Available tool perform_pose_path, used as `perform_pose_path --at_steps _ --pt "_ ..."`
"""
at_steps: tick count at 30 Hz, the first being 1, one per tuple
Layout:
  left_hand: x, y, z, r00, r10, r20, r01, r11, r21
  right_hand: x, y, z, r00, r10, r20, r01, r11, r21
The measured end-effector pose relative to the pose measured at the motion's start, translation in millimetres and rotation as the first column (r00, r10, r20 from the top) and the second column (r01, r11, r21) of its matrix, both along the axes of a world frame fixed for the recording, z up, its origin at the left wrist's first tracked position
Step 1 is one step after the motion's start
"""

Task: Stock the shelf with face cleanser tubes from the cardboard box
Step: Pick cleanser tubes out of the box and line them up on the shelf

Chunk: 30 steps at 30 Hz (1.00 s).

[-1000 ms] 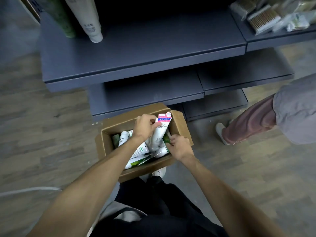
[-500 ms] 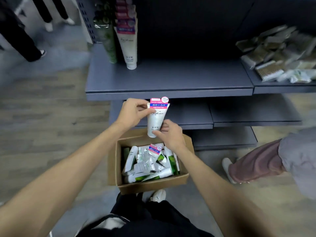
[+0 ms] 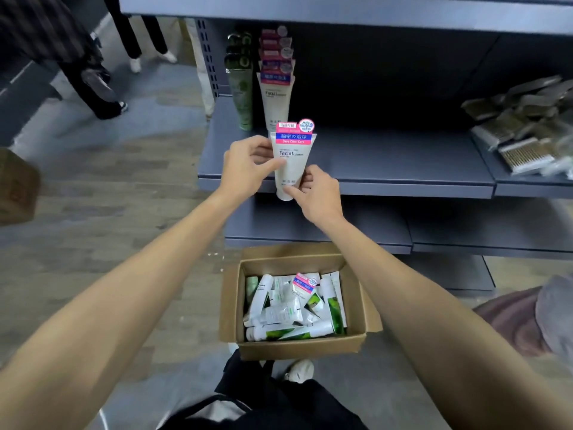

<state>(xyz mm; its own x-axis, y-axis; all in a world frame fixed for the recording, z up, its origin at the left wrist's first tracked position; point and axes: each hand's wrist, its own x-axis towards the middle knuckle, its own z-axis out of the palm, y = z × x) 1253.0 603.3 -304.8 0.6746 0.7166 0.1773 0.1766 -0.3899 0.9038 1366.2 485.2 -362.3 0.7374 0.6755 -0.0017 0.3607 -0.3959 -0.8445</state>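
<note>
I hold a white face cleanser tube [image 3: 291, 162] with a pink and blue header upright, cap down, in front of the grey shelf [image 3: 387, 162]. My left hand [image 3: 248, 167] grips its upper left side; my right hand [image 3: 316, 193] pinches its lower end near the cap. On the shelf behind stand a row of matching white tubes [image 3: 276, 97] and a row of green tubes [image 3: 242, 94]. The open cardboard box [image 3: 297, 347] on the floor below holds several white and green tubes.
Packs of cotton swabs [image 3: 524, 131] lie piled on the shelf's right section. Two lower shelves [image 3: 341, 231] jut out under the main one. A crouching person [image 3: 533, 318] is at the right; standing legs [image 3: 93, 85] are at the far left. A brown box [image 3: 15, 187] sits at the left edge.
Both hands lifted the white tube out of the box and up to shelf height. My view has tilted upward, showing more of the shelf.
</note>
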Motion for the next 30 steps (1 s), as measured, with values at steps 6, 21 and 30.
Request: perform_pose_path --at_steps 6,21,30 --pt "5.8 16.7 -2.4 1.000 0.016 0.007 -0.016 0.999 -0.043 2.0 19.0 -0.6 1.000 -0.015 0.020 0.015 1.000 0.011" --pt "21.2 69.6 3.5 0.997 -0.034 0.065 0.044 0.986 -0.162 21.7 57.8 15.0 0.996 0.001 0.090 0.001 1.000 -0.029" --pt "42.9 91.0 -10.4 0.999 -0.044 0.021 0.046 0.989 -0.141 35.4 81.4 5.0 0.998 -0.036 0.052 0.037 0.999 -0.012"
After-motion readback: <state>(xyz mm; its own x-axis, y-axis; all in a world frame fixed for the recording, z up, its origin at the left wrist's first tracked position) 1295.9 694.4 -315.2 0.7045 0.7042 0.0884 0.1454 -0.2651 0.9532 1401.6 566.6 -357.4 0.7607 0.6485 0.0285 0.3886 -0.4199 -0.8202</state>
